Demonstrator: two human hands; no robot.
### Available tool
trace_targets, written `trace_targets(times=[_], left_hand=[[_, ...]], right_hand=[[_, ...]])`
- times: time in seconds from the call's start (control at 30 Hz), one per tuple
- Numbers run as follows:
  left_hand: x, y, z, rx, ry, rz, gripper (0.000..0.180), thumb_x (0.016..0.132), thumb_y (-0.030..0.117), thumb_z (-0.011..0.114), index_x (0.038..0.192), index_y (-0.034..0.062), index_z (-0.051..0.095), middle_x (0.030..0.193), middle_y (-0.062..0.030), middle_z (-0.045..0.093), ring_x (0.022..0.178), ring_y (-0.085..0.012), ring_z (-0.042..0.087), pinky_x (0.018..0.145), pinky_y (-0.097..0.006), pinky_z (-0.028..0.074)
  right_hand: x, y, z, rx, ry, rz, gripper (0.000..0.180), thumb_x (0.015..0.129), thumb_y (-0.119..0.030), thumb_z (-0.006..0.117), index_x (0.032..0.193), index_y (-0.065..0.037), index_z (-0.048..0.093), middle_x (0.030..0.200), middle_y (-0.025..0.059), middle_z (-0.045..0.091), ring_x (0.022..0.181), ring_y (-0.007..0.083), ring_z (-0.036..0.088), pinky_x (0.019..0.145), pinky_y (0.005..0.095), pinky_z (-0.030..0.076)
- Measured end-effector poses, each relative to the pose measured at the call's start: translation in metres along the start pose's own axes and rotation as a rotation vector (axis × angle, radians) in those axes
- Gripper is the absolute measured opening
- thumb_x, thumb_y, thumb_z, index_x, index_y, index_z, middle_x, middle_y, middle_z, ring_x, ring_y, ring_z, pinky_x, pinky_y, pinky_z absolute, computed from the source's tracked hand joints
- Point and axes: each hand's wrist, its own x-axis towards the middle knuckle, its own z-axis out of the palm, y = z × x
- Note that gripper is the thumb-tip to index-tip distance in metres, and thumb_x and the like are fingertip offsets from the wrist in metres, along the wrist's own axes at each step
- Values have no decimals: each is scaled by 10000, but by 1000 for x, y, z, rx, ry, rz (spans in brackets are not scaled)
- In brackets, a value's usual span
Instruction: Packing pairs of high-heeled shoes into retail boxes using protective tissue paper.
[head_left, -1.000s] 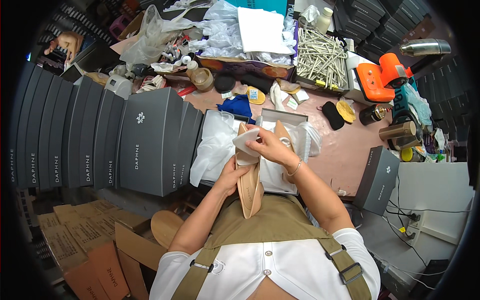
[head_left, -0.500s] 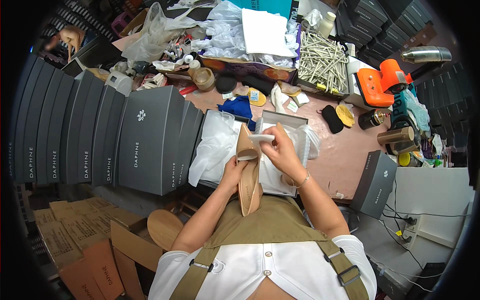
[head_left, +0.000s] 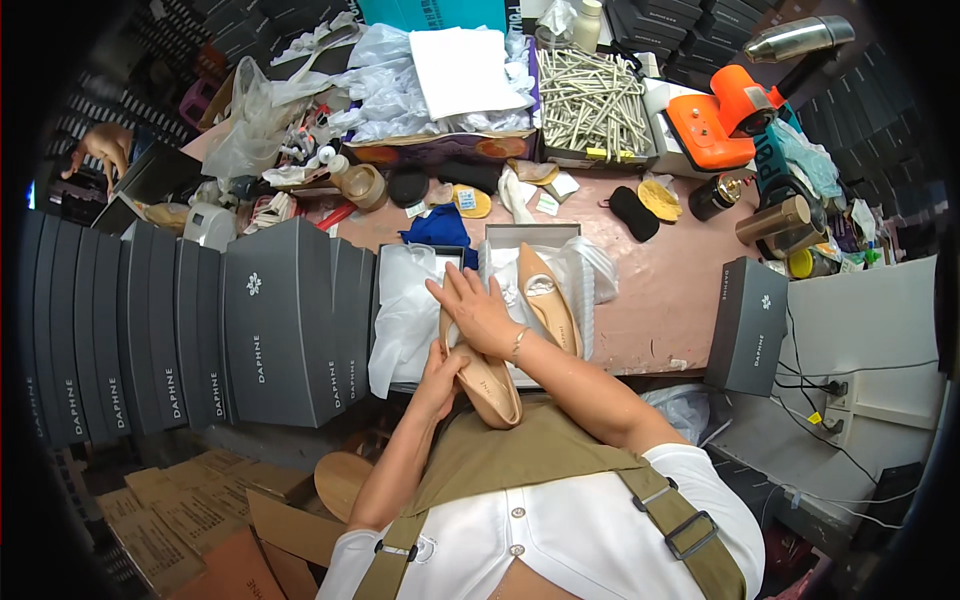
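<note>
My left hand [head_left: 437, 388] is closed around the side of a beige pointed pump [head_left: 487, 388], holding it tilted over my lap with its heel end toward me. Across the front part of that shoe lies my right hand [head_left: 480, 315], its fingers stretched out. Whatever is under the right palm is hidden. A matching beige pump [head_left: 550, 308] rests in the open grey shoebox [head_left: 533, 230] just right of my hands, crumpled white stuffing showing in its opening. White tissue paper [head_left: 405, 310] spreads over another open box to the left.
Grey shoeboxes [head_left: 280, 320] stand in a row at the left, with another box [head_left: 748, 325] at the right table edge. Behind are a tray of pale sticks [head_left: 595, 105], a carton of wrapped white bundles [head_left: 440, 150] and an orange device [head_left: 712, 130]. Cords hang at right.
My right hand has moved left and down onto the shoe's front; the white piece it held is out of sight. The pump in the box is now uncovered. The view has shifted.
</note>
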Motion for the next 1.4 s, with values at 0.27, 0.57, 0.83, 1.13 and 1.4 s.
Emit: trace_targets(times=[0.27, 0.57, 0.83, 1.13, 1.4], left_hand=[[-3, -6, -13, -86, 59, 39, 509, 883, 108, 520, 1350, 57, 325, 1234, -119, 503, 1127, -221, 530, 948, -369, 452], [1, 11, -3, -35, -86, 35, 779, 784, 19, 558, 1437, 101, 141, 1313, -125, 383, 1216, -221, 417, 994, -354, 401], [17, 22, 17, 117, -178, -34, 837, 767, 1, 524, 1463, 85, 67, 1319, -138, 375, 1189, -225, 435, 969, -335, 410], [27, 24, 23, 150, -266, 26, 843, 752, 15, 549, 1460, 82, 96, 1296, -131, 391, 1196, -212, 420, 981, -319, 387], [28, 21, 28, 143, -274, 4, 798, 766, 12, 534, 1439, 78, 112, 1268, -130, 406, 1151, -213, 462, 914, -333, 451]], right_hand=[[-24, 88, -3, -227, -203, 146, 551, 717, -241, 725, 1203, -48, 554, 1185, 183, 561, 1207, 382, 453, 1047, 410, 353], [-43, 15, -78, 690, -217, 104, 419, 767, -179, 674, 1131, -26, 536, 984, 165, 579, 823, 327, 615, 713, 379, 507], [-51, 2, -60, 95, -78, -36, 209, 750, -70, 612, 921, -50, 494, 884, 134, 519, 812, 322, 586, 661, 408, 497], [-55, 16, -60, 27, 80, -4, 170, 726, -84, 618, 865, -56, 525, 815, 122, 511, 781, 309, 577, 651, 394, 495], [-48, 30, -55, 109, 52, 42, 185, 741, -166, 675, 826, -52, 556, 799, 122, 546, 760, 303, 605, 622, 395, 492]])
